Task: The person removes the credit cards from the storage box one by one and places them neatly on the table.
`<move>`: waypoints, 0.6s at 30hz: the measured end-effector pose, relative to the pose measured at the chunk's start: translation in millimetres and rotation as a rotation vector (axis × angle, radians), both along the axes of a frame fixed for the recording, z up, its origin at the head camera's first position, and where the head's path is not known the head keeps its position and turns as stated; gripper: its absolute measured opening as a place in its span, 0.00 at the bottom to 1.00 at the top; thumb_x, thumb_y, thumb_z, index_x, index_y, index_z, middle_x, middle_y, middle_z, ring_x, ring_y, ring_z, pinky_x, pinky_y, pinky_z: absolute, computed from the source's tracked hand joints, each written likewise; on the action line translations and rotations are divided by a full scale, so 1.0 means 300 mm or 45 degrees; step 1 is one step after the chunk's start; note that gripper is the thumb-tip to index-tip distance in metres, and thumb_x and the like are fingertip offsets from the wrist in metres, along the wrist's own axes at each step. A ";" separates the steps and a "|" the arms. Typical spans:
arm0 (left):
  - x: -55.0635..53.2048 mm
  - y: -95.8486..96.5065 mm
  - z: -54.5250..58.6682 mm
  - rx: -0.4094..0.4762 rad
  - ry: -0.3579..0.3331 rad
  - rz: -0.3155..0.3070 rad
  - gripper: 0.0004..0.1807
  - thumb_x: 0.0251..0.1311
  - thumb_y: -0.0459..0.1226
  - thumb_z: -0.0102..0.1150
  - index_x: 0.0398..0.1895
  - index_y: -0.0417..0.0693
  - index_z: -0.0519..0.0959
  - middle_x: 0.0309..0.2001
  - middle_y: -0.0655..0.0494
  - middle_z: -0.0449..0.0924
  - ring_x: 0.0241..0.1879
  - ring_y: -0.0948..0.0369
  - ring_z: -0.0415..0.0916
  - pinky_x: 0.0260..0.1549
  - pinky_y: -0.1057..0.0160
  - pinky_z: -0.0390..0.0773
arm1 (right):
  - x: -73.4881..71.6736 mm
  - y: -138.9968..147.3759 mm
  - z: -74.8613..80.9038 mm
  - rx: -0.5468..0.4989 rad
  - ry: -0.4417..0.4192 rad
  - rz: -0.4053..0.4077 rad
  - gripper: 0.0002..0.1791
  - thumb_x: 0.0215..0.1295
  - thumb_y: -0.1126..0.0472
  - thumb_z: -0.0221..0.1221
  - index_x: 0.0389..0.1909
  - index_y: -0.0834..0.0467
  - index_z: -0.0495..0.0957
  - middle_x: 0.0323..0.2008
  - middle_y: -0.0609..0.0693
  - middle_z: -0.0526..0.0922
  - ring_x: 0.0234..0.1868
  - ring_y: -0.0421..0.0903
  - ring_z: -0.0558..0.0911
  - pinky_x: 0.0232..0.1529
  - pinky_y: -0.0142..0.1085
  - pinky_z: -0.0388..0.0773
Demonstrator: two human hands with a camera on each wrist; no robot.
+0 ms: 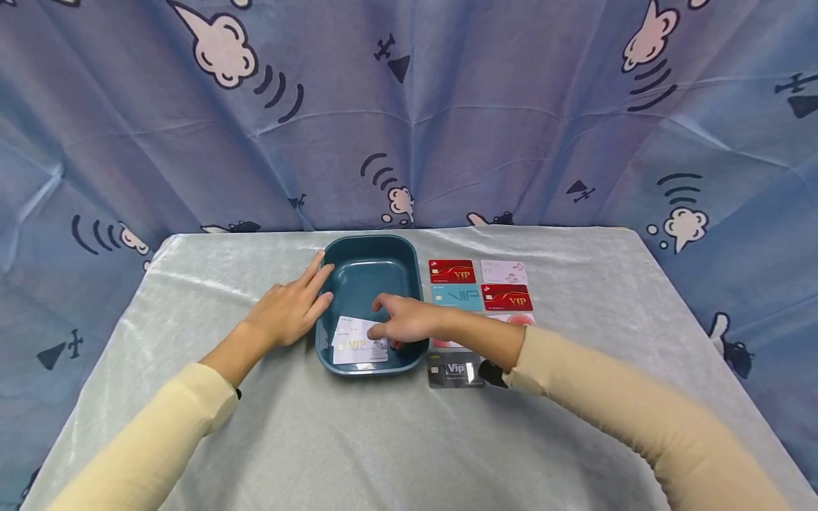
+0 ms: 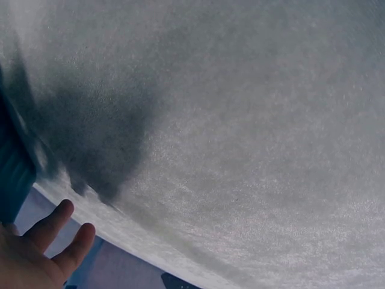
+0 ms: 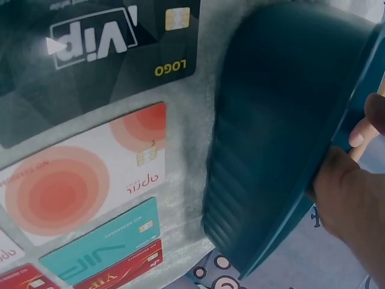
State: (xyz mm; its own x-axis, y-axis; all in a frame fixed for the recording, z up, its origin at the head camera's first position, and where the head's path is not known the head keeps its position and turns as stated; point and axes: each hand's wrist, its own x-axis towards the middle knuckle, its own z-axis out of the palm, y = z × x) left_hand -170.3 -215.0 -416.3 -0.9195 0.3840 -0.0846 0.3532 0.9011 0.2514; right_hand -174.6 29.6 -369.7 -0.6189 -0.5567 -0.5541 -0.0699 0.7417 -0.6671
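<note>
A dark teal bin (image 1: 373, 264) stands on the cloth-covered table. My left hand (image 1: 290, 309) rests along its left rim, fingers spread and reaching forward. Inside the bin's near end lie two overlapping whitish cards; the front one is a white VIP card (image 1: 354, 353), the rear card (image 1: 345, 325) partly covered. My right hand (image 1: 409, 319) reaches over the right rim into the bin, a fingertip over the white cards and the fingers apart. In the right wrist view the bin's wall (image 3: 271, 120) hides the cards under that hand.
Right of the bin lie rows of cards: red VIP cards (image 1: 451, 271), a pale pink card (image 1: 503, 272), a teal card (image 1: 456, 297), a white card with red circles (image 3: 57, 186) and a black Vip card (image 1: 455, 370). A patterned blue curtain (image 1: 409, 128) hangs behind the table.
</note>
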 end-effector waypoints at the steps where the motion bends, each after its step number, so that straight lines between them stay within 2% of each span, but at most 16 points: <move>1: 0.000 -0.001 -0.001 0.001 0.003 -0.001 0.33 0.78 0.50 0.34 0.80 0.47 0.49 0.81 0.50 0.33 0.63 0.43 0.72 0.56 0.38 0.70 | 0.000 -0.003 0.000 0.004 0.009 0.002 0.29 0.70 0.54 0.60 0.67 0.61 0.63 0.41 0.55 0.77 0.34 0.49 0.82 0.42 0.36 0.80; 6: -0.001 -0.001 0.000 0.006 0.009 -0.003 0.33 0.78 0.50 0.34 0.80 0.47 0.50 0.81 0.50 0.34 0.63 0.43 0.72 0.55 0.38 0.71 | 0.001 -0.017 -0.002 0.017 0.039 0.019 0.29 0.71 0.54 0.59 0.67 0.61 0.64 0.37 0.56 0.78 0.34 0.49 0.81 0.40 0.35 0.78; 10: -0.003 0.000 -0.002 0.005 0.012 -0.007 0.33 0.78 0.50 0.34 0.80 0.46 0.50 0.81 0.50 0.34 0.62 0.43 0.73 0.55 0.38 0.71 | 0.004 -0.027 0.002 0.004 0.029 0.002 0.28 0.72 0.54 0.58 0.67 0.61 0.64 0.38 0.56 0.78 0.37 0.51 0.81 0.41 0.37 0.77; 18: -0.005 0.000 -0.005 0.008 0.011 -0.007 0.33 0.78 0.50 0.34 0.80 0.47 0.50 0.81 0.50 0.34 0.63 0.43 0.73 0.55 0.37 0.71 | 0.004 -0.035 -0.001 -0.073 -0.069 -0.147 0.28 0.71 0.56 0.59 0.66 0.62 0.64 0.47 0.57 0.76 0.39 0.52 0.82 0.46 0.41 0.81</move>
State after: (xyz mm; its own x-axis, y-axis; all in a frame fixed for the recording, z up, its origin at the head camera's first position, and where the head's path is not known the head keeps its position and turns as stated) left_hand -171.7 -215.1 -417.9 -0.9180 0.3896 -0.0743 0.3604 0.8977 0.2536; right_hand -173.3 19.2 -370.1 -0.6509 -0.5150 -0.5578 0.0509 0.7035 -0.7089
